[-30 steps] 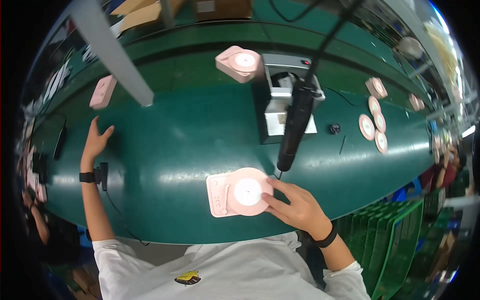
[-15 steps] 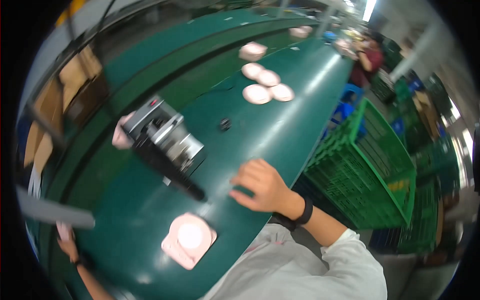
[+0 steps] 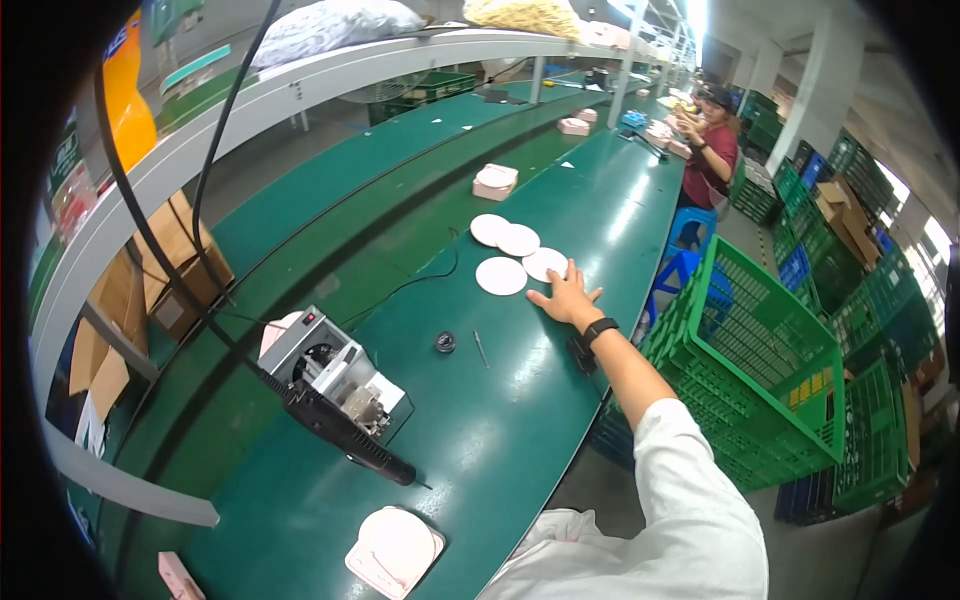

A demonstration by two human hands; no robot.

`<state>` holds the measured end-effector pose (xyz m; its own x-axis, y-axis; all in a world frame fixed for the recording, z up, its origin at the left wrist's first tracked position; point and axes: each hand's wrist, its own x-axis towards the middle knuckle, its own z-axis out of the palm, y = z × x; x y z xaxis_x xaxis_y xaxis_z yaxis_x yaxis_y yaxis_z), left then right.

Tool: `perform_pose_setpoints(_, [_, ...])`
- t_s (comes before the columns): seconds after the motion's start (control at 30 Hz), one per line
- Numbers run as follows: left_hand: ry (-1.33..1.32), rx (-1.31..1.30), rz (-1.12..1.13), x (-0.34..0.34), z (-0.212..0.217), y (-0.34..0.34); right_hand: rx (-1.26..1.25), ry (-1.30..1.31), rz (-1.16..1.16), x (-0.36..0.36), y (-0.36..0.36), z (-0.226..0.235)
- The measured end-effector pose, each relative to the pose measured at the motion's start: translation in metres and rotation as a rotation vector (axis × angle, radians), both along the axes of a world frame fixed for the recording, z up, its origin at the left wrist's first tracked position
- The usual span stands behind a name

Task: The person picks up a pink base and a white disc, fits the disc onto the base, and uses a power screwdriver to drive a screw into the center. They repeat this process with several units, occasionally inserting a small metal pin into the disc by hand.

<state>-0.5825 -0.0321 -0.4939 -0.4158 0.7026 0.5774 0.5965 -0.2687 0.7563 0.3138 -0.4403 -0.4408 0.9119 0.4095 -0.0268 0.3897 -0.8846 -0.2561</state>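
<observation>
My right hand (image 3: pixel 565 296) reaches out flat over the green bench top (image 3: pixel 520 400), its fingers spread and touching the nearest of several round white discs (image 3: pixel 545 263). Three more discs (image 3: pixel 501 276) lie just left of it. A pink square unit with a round white face (image 3: pixel 395 552) sits near my body at the bench's front edge. A black wristband (image 3: pixel 598 329) is on my right wrist. My left hand is out of the picture.
A grey machine (image 3: pixel 325 370) with a hanging black power screwdriver (image 3: pixel 340 438) stands left of centre. A small black ring (image 3: pixel 445 342) and a thin pin (image 3: pixel 480 348) lie beside it. Green crates (image 3: pixel 770 370) stand right. Another person (image 3: pixel 712 150) works farther along.
My view swung to the right along the bench. My right hand left the pink unit and stretched out to the white discs. My left hand dropped out of sight.
</observation>
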Motion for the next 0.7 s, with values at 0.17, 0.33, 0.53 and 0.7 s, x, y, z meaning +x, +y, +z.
perform_pose_setpoints(0.17, [0.205, -0.219, -0.138, 0.055, 0.054, -0.109, 0.047, -0.049, 0.33, -0.048, -0.052, -0.03])
perform_pose_setpoints(0.33, [0.384, -0.14, -0.072, 0.027, 0.017, -0.147, 0.131, -0.057, 0.79, -0.183, -0.117, 0.005])
perform_pose_setpoints(0.53, [0.309, -0.202, -0.3, 0.133, 0.034, -0.22, 0.388, -0.074, 0.903, -0.253, -0.153, -0.006])
perform_pose_setpoints(0.7, [0.337, -0.362, -0.763, 0.17, 0.014, -0.214, 0.591, 0.023, 0.638, -0.257, -0.122, 0.03])
